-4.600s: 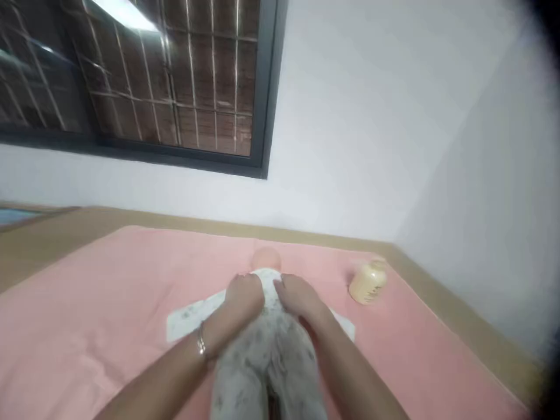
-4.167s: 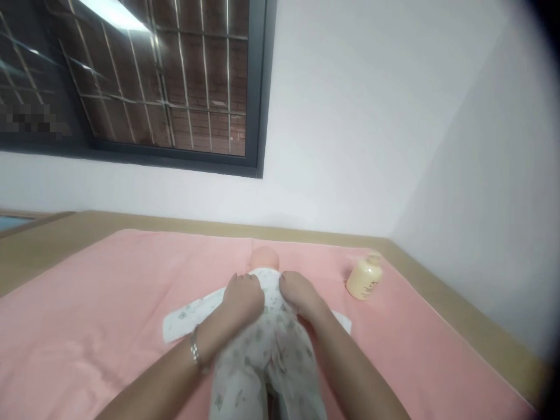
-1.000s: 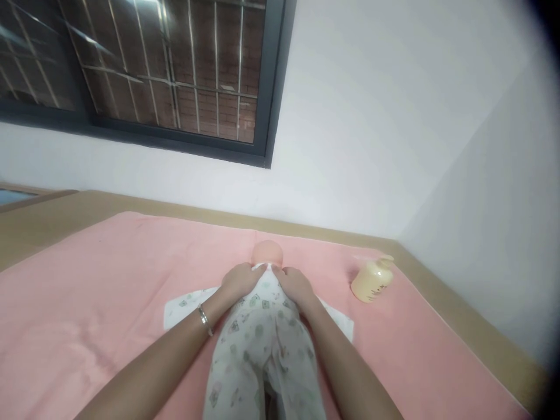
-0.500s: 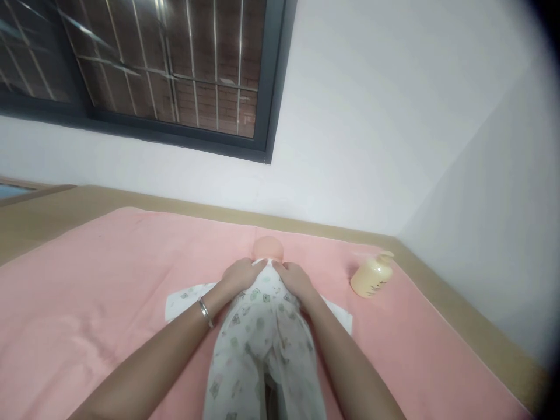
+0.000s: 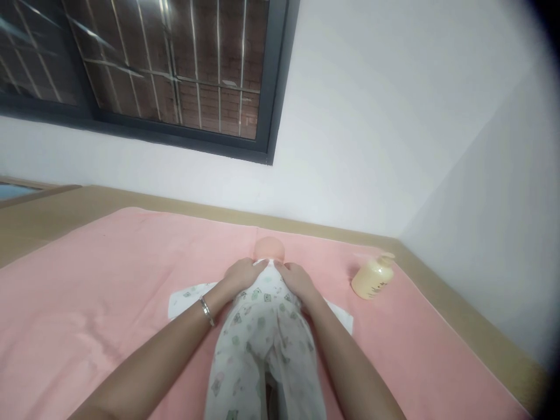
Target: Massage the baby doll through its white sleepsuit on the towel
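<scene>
A baby doll (image 5: 265, 326) in a white outfit with a small green and grey print lies lengthwise before me, its legs toward me. At the far end shows its smooth, bare head (image 5: 269, 249); no face is visible. My left hand (image 5: 243, 274) is closed around the left side of its upper body, thumb close to the collar. On the other side, my right hand (image 5: 296, 280) grips in the same way, thumb also at the neckline. The fingers of both hands are mostly hidden along the doll's sides. White printed sleeves (image 5: 186, 298) spread out on either side.
A pink sheet (image 5: 109, 280) lies under the doll on a wooden surface (image 5: 56, 224). To the right stands a pale yellow pump bottle (image 5: 371, 278). A white wall (image 5: 341, 134) and a dark-framed window (image 5: 265, 128) with bars rise behind.
</scene>
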### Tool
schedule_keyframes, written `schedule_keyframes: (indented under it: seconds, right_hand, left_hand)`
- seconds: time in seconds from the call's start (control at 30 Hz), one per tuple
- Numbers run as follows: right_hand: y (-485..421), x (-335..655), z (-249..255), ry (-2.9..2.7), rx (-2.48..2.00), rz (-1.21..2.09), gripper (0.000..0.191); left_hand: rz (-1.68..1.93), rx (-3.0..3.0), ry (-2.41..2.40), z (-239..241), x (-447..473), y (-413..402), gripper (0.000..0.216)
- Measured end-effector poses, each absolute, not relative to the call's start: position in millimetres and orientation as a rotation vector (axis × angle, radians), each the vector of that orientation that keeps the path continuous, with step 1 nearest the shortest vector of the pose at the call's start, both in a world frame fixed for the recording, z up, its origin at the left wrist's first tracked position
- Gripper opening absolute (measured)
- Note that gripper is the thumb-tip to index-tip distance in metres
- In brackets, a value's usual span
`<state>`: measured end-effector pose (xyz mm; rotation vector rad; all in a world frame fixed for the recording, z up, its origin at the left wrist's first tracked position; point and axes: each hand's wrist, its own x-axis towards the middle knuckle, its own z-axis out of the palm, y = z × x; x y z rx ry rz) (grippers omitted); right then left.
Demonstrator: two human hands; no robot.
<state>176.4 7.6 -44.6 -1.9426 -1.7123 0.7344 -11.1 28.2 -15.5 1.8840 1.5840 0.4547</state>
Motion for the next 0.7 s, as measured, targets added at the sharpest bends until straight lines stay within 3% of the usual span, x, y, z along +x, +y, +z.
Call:
schedule_keyframes:
  seconds: [0.17,0.4,0.53,0.7]
  right_hand:
    - [-6,173,-24,-1.786,-1.974,0.692,0.066]
    - [-41,143,0,-2.010,-2.237,0.122,0.044]
    - [-29,150,-5,-1.918,-2.222,0.313,0.056]
    - [-18,166,-6,-1.810,-2.239,0.544,0.064]
  left_hand:
    - [0.459,1.889,1.434,-2,-22,22,0.069]
    - [0.367,2.210,1.634,-4,-7,16,0.057]
    - [0.156,2.653,1.694,2,5,-14,0.034]
    - [-0.085,2.785,1.523,17,6,-52,0.040]
